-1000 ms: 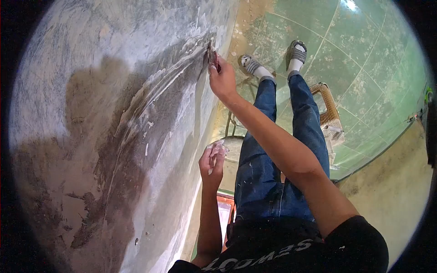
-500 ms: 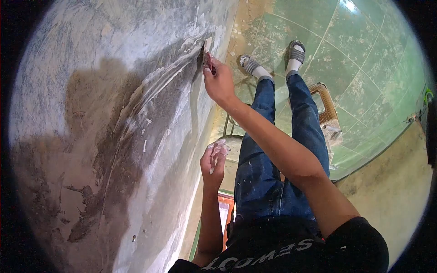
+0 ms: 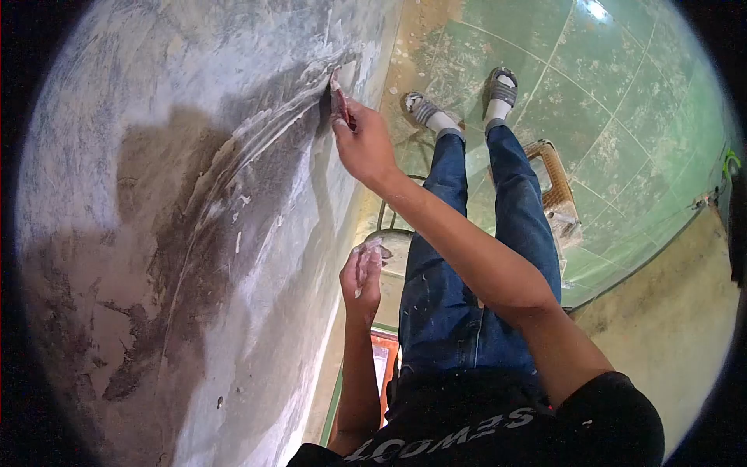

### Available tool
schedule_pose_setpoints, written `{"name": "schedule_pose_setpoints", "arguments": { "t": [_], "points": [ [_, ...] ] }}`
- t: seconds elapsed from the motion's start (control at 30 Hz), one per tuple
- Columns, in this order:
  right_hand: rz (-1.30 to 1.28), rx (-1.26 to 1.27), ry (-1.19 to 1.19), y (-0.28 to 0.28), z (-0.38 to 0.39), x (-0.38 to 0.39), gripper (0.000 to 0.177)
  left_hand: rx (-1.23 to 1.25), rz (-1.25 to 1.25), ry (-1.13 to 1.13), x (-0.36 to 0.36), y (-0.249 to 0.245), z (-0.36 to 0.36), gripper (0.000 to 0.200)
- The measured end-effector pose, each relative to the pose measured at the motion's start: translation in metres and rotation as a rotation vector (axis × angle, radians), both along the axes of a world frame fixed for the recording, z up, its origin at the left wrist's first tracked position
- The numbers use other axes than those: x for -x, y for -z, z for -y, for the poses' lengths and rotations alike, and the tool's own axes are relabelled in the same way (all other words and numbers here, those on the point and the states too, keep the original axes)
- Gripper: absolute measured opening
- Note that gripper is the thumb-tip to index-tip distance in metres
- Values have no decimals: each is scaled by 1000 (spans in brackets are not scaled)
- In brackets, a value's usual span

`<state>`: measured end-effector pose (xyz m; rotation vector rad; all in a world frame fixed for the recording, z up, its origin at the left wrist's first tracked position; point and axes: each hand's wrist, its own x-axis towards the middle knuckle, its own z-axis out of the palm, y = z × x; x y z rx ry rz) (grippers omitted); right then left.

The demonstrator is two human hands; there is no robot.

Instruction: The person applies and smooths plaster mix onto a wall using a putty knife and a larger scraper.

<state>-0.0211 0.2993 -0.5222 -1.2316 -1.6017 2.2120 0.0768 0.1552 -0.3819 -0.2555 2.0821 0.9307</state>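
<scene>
My putty knife (image 3: 337, 95) lies blade-first against the gray wall (image 3: 194, 194), at the upper end of a curved streak of pale filler, with my right hand (image 3: 362, 148) closed firmly around its handle. Lower down, close beside the wall, my left hand (image 3: 360, 280) clasps a white-caked lump (image 3: 366, 253). My sandals stand on the green tiled floor (image 3: 622, 117) beyond.

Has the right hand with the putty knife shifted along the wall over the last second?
Yes. The right hand, pressing the putty knife to the wall, has slid left in the picture, widening its gap from the nearer sandal.
</scene>
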Motion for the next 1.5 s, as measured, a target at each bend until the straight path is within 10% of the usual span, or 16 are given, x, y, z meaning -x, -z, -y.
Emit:
{"name": "schedule_pose_setpoints", "arguments": {
  "t": [0.33, 0.83, 1.5],
  "points": [
    [-23, 96, -81, -25, -9, -12, 16, 6, 31, -53, -7, 2, 0, 26],
    [-14, 636, 275, 160, -10, -20, 27, 62, 74, -63, 2, 4, -2, 31],
    [-105, 692, 255, 111, -12, -19, 21, 74, 55, -71, 7, 8, 6, 25]
  ]
}}
